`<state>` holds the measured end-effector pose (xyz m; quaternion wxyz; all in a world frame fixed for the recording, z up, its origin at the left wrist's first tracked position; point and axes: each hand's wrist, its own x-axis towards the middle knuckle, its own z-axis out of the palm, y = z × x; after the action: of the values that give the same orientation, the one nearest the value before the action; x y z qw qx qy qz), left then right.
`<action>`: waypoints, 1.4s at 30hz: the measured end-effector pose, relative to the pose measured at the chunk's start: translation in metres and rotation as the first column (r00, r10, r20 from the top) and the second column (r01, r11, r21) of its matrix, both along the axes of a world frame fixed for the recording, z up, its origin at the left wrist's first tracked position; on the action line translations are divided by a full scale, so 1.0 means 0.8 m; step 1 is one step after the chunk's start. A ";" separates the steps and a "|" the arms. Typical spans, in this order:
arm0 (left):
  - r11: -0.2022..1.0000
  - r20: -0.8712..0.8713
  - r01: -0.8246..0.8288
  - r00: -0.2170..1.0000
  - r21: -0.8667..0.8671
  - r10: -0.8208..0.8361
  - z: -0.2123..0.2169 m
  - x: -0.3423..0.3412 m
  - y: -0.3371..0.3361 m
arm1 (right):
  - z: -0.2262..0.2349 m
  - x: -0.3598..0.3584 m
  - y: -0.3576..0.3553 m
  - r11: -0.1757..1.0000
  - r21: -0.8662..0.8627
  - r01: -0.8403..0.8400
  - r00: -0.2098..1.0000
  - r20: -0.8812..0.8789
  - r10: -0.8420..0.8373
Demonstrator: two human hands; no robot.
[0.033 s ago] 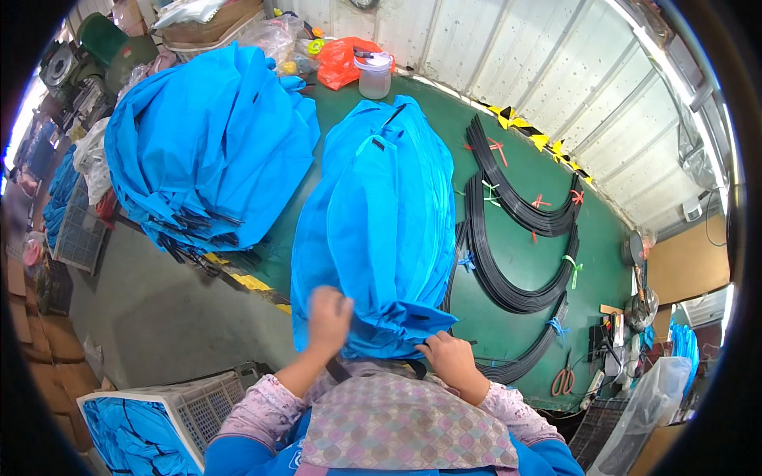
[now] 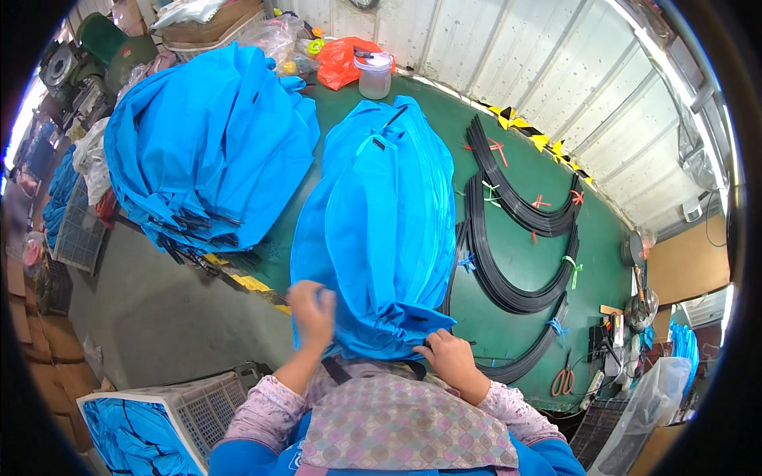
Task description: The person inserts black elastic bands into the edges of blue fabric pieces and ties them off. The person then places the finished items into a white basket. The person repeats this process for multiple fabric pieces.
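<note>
A stack of bright blue fabric pieces (image 2: 389, 214) lies lengthwise on the green table in front of me, its near end gathered and wrinkled. At the near right corner of that stack, my right hand (image 2: 451, 361) pinches the gathered edge of the blue fabric between thumb and fingers. My left hand (image 2: 312, 316) is over the stack's near left edge, blurred by motion; whether its fingers grip any cloth is not clear. A second, larger heap of blue fabric (image 2: 210, 143) with dark rods along its lower edge sits at the left of the table.
Bundles of thin black rods (image 2: 516, 289), tied with coloured ties, curve across the green table (image 2: 595, 262) on the right. Orange-handled scissors (image 2: 563, 381) lie at the near right. A lidded plastic jar (image 2: 375, 79) stands at the back. A white crate (image 2: 182, 428) holds blue fabric at lower left.
My left hand has shifted a little to the left across the fabric's near edge. The right hand keeps its pinch at nearly the same spot.
</note>
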<state>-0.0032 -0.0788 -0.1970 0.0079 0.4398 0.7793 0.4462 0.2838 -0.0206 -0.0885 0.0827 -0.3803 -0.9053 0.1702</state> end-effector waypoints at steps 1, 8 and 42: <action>0.972 0.005 -0.235 0.972 -0.020 0.235 -0.020 -0.022 -0.005 | 0.001 -0.005 0.007 0.999 -0.035 -0.002 0.998 -0.063 0.000; 0.978 0.985 -0.127 -0.027 0.167 -0.171 -0.040 -0.070 -0.021 | 0.032 -0.120 0.076 0.794 0.255 -0.551 0.754 -0.255 0.605; 0.987 -0.263 0.052 0.961 -0.150 -0.090 0.489 -0.067 -0.050 | -0.178 -0.244 0.178 0.877 0.186 -0.443 0.869 -0.152 0.471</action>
<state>-0.0566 -0.1187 0.1940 -0.0506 0.5224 0.7866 0.3253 0.0884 0.1219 -0.2310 0.1545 -0.1296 -0.9672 0.1547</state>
